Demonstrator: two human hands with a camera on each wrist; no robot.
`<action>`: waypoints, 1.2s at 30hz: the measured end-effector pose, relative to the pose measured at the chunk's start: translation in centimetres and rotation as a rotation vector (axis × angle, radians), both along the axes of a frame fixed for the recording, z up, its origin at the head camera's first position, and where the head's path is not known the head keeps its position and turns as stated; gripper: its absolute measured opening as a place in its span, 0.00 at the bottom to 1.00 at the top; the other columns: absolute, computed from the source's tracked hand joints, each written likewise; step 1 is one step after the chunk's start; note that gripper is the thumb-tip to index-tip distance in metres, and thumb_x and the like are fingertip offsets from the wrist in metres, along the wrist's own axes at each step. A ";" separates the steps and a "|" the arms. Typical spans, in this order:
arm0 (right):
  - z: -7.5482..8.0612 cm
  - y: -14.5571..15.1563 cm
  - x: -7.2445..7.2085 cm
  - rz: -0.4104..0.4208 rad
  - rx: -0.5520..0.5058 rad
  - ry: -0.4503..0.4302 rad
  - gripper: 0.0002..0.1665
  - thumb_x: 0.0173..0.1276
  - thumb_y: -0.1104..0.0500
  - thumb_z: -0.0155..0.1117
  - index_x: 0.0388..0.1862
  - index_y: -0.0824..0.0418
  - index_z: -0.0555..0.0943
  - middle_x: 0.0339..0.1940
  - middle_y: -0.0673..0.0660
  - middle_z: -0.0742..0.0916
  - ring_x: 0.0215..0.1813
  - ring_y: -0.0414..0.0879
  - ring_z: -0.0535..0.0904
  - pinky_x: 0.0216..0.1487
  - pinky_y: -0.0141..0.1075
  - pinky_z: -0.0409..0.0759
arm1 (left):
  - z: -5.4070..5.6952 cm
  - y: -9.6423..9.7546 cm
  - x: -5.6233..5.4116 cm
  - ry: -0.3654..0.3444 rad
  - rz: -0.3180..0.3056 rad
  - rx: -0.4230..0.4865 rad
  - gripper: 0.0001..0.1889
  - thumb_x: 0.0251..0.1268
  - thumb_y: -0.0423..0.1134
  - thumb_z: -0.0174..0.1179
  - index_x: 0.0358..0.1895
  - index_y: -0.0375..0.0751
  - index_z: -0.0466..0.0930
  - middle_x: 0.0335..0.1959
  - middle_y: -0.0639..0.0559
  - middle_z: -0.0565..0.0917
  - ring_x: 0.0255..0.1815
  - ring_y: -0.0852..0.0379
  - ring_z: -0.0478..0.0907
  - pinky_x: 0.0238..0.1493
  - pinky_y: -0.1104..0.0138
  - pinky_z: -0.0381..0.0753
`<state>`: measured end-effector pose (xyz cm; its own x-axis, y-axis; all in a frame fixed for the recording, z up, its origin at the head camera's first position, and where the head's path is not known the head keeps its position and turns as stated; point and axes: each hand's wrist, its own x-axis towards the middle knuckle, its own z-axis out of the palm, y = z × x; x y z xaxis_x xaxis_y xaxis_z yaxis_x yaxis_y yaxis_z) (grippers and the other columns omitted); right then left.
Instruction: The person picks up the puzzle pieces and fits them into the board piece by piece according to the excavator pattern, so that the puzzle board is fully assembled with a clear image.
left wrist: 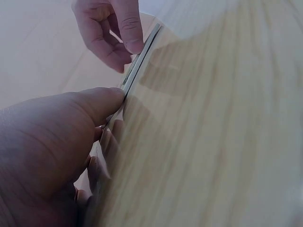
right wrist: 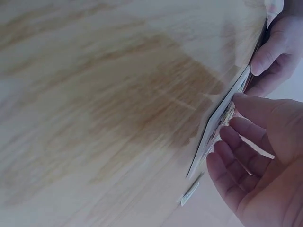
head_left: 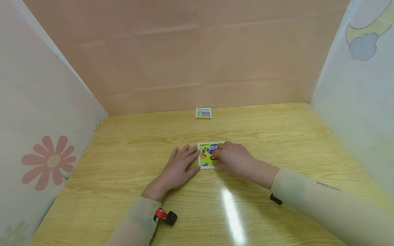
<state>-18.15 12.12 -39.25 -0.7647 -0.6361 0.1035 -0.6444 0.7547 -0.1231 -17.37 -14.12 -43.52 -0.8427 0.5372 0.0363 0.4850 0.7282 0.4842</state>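
Observation:
A small square picture puzzle with a white border lies flat on the table, showing a purple digger on green. My left hand rests on the wood with spread fingers, its fingertips and thumb touching the puzzle's left border. Over the puzzle's right part is my right hand, its loosely bent fingers touching the picture and hiding much of it. In the right wrist view, the thumb of this right hand is at the puzzle's edge. Whether a loose piece lies under these fingers cannot be seen.
Farther back on the wood-grain table lies a small card with a similar digger picture. A brown sheet stands behind the table. Pale patterned walls flank both sides.

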 end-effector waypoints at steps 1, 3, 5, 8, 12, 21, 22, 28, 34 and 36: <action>0.0 0.0 0.0 0.013 -0.007 0.009 0.11 0.67 0.54 0.86 0.44 0.53 0.93 0.43 0.50 0.90 0.46 0.48 0.85 0.43 0.43 0.88 | 0.0 0.0 0.0 0.001 0.000 0.000 0.33 0.87 0.53 0.60 0.86 0.45 0.68 0.89 0.53 0.62 0.91 0.45 0.51 0.89 0.43 0.36; -0.2 0.2 0.0 0.041 -0.015 0.027 0.11 0.67 0.54 0.86 0.46 0.53 0.94 0.46 0.50 0.90 0.49 0.49 0.85 0.44 0.43 0.89 | 0.0 0.0 0.0 0.002 -0.001 0.005 0.33 0.87 0.53 0.61 0.86 0.45 0.68 0.89 0.52 0.63 0.91 0.44 0.51 0.89 0.42 0.36; -0.3 0.2 0.0 0.076 -0.011 0.043 0.12 0.67 0.55 0.86 0.48 0.53 0.94 0.49 0.51 0.90 0.50 0.49 0.85 0.45 0.42 0.89 | 0.0 0.0 0.0 0.002 -0.001 0.008 0.33 0.87 0.52 0.61 0.86 0.45 0.68 0.89 0.52 0.63 0.91 0.44 0.51 0.89 0.42 0.36; -0.5 0.4 0.0 0.116 0.012 0.055 0.12 0.70 0.56 0.84 0.51 0.54 0.95 0.52 0.52 0.91 0.52 0.48 0.85 0.47 0.40 0.89 | 0.0 0.0 0.1 0.001 -0.002 0.014 0.33 0.87 0.52 0.61 0.86 0.45 0.68 0.89 0.52 0.63 0.91 0.44 0.51 0.89 0.42 0.36; -0.6 0.6 0.1 0.139 0.023 0.048 0.12 0.72 0.58 0.82 0.53 0.54 0.95 0.52 0.52 0.90 0.52 0.48 0.84 0.48 0.40 0.89 | 0.0 0.1 0.1 0.001 -0.002 0.012 0.33 0.87 0.52 0.61 0.86 0.45 0.68 0.89 0.52 0.62 0.91 0.44 0.50 0.89 0.42 0.35; -0.2 1.1 0.3 0.230 0.032 0.057 0.18 0.75 0.59 0.79 0.61 0.57 0.92 0.59 0.57 0.87 0.61 0.53 0.82 0.60 0.45 0.87 | 0.2 0.0 0.1 0.016 -0.008 0.005 0.33 0.86 0.51 0.62 0.85 0.42 0.69 0.89 0.49 0.63 0.91 0.42 0.51 0.89 0.40 0.37; -0.1 1.2 0.4 0.242 0.041 0.060 0.19 0.75 0.59 0.79 0.63 0.58 0.91 0.61 0.58 0.87 0.63 0.55 0.81 0.62 0.47 0.87 | 0.2 -0.1 0.1 0.013 -0.007 0.000 0.33 0.87 0.51 0.61 0.85 0.43 0.69 0.89 0.50 0.63 0.91 0.43 0.51 0.89 0.40 0.36; 0.2 1.8 1.0 0.263 0.140 -0.002 0.27 0.84 0.56 0.68 0.77 0.62 0.81 0.76 0.60 0.82 0.75 0.61 0.77 0.71 0.59 0.81 | 0.2 -0.1 0.1 0.011 -0.011 0.008 0.33 0.86 0.51 0.61 0.85 0.43 0.69 0.89 0.49 0.63 0.91 0.42 0.51 0.89 0.40 0.36; -0.5 3.3 0.9 0.262 0.035 -0.137 0.32 0.85 0.55 0.67 0.82 0.62 0.76 0.82 0.60 0.78 0.81 0.61 0.73 0.77 0.60 0.75 | 0.0 0.0 -0.1 -0.004 -0.004 -0.004 0.33 0.87 0.53 0.60 0.86 0.46 0.67 0.89 0.52 0.61 0.91 0.45 0.50 0.89 0.42 0.35; -0.6 3.7 0.8 0.267 -0.002 -0.142 0.31 0.84 0.56 0.68 0.81 0.61 0.78 0.80 0.60 0.79 0.79 0.60 0.75 0.76 0.59 0.76 | 0.0 0.0 -0.1 -0.011 0.002 -0.009 0.33 0.87 0.53 0.60 0.86 0.46 0.67 0.89 0.53 0.61 0.91 0.46 0.49 0.89 0.43 0.34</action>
